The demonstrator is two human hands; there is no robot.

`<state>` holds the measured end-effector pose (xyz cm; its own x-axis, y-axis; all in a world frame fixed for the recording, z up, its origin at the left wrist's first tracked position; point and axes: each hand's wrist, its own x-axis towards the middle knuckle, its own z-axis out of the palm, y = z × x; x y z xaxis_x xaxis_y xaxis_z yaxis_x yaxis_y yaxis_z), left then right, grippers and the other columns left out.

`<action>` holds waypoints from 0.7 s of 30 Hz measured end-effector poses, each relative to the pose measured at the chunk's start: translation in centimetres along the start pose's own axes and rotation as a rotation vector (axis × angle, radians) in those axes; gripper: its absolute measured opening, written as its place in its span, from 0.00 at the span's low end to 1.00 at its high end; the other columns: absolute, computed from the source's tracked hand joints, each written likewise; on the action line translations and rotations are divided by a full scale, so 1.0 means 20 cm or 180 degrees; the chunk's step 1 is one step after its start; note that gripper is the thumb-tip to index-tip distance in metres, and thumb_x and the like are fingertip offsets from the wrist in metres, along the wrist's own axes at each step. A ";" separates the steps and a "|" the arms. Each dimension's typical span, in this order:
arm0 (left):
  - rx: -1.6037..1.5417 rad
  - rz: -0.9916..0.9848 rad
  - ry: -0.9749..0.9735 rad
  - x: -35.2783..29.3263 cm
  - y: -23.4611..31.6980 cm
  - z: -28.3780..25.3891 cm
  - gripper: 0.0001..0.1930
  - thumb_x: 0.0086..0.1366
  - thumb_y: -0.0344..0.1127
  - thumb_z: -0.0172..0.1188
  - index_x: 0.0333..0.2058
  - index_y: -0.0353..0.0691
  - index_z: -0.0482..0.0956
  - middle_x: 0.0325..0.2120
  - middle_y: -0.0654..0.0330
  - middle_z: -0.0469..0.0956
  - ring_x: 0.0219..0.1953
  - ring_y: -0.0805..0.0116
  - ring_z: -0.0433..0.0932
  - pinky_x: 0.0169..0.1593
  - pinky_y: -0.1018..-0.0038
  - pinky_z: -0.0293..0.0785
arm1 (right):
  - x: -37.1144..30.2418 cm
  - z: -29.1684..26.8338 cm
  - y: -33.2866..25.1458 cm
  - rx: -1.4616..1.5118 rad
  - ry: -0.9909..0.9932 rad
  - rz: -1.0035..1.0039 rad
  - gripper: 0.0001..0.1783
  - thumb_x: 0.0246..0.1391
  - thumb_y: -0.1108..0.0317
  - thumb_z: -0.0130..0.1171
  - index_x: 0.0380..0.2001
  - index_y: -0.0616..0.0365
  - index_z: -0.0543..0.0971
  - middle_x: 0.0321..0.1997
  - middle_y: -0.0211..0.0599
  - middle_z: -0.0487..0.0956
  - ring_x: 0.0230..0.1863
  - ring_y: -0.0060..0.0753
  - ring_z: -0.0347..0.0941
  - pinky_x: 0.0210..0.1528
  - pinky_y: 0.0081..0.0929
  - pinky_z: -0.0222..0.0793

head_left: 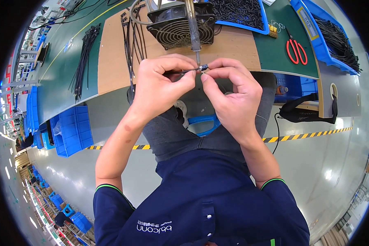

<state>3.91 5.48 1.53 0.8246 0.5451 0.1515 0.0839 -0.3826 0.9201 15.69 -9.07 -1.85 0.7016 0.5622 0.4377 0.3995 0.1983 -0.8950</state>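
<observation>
Below the upright soldering iron (193,33), holds a black cable (196,69) in the left hand (160,84), pinched between thumb and forefinger. Positions a small dark connector (204,67) between the hands, right at the iron's tip; cannot confirm contact from this view. Brings thumb and forefinger of the right hand (235,90) close together beside the connector, near a thin strand (203,73); cannot tell whether pinching connector, strand or both. Faces a black fan (180,32) with a round wire guard, behind a brown board (233,53) on the green bench (274,59). Has loose black cables (131,41) left of the fan, and a cable bundle (86,55) farther left. Has a blue tray (266,28) of short black pieces right of the fan, then red-handled scissors (296,51), then a blue bin (322,47) of black cables.
</observation>
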 end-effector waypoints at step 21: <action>-0.0078 -0.0372 -0.0107 -0.08 0.00 0.03 0.06 0.62 0.24 0.67 0.36 0.27 0.88 0.36 0.59 0.89 0.32 0.81 0.79 0.35 0.82 0.75 | -0.09 -0.04 0.02 -0.0009 -0.0174 0.0028 0.05 0.47 0.81 0.71 0.29 0.64 0.84 0.42 0.44 0.87 0.42 0.38 0.86 0.47 0.30 0.79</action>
<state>2.92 4.20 1.05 0.8283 0.5595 0.0308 0.1673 -0.2994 0.9393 15.16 -10.66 -2.93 0.6717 0.6070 0.4246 0.3953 0.1910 -0.8985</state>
